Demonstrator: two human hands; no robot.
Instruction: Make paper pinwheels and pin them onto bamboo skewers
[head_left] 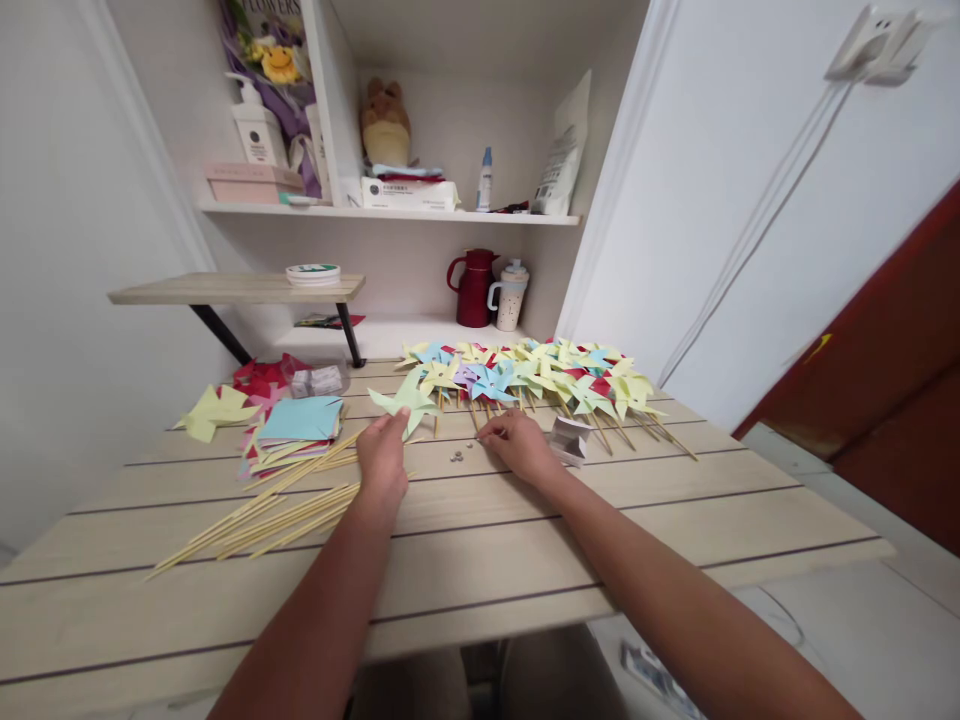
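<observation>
A pale green paper pinwheel is pinched in my left hand, held above the table. My right hand rests on the tabletop with thumb and fingertips together. Whatever lies in that pinch, if anything, is too small to make out. Beside it are several tiny dark metal pieces. To its right stands a small open box. Many paper pinwheels on sticks lie behind both hands. Thin wooden sticks spread out left of my left hand, next to stacked coloured paper squares.
At the far left lies a yellow paper pinwheel, near a clear plastic container. A small raised shelf stands behind these on black legs. Farther back are a red jug and a speckled cup.
</observation>
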